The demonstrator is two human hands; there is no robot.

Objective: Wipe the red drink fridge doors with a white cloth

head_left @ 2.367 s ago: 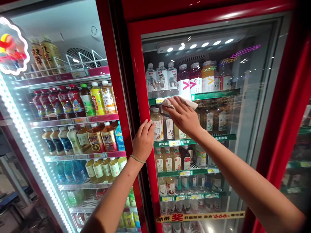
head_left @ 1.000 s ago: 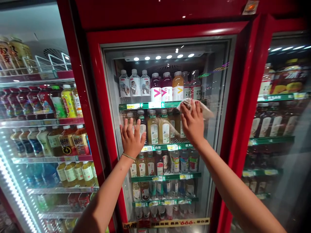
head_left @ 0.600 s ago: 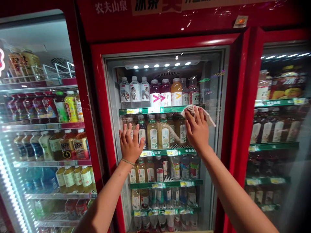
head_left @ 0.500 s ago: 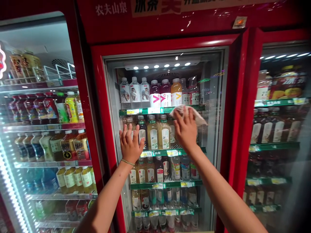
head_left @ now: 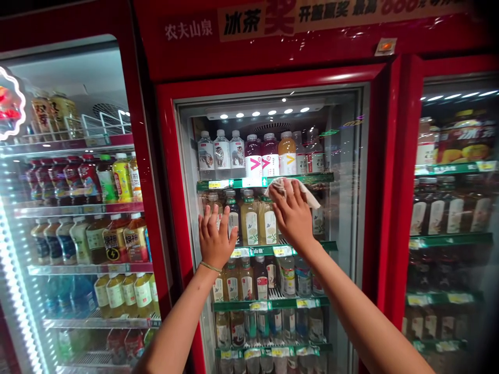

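Note:
Flat against the glass door (head_left: 345, 208) of a red drinks fridge, my left hand (head_left: 215, 239) rests with its fingers spread and nothing in it. A thin band circles that wrist. My right hand (head_left: 293, 215) presses a pale cloth (head_left: 311, 196) to the same glass, just below the top shelf's green edge. Part of the cloth is hidden under the fingers, and a corner sticks out to the right. Behind the glass stand bottled drinks (head_left: 250, 221) on shelves; my hands cover some of them.
A lit drinks fridge (head_left: 134, 124) with several bottle-filled shelves stands on the left. Another glass-fronted section (head_left: 448, 239) with bottles is on the right. The red door frame (head_left: 171, 156) borders the glass, and a small switch (head_left: 385, 47) sits above it.
My right hand and the cloth have slid a little left across the glass, relative to the bottles behind. The left hand stays on the door. The view has shifted slightly.

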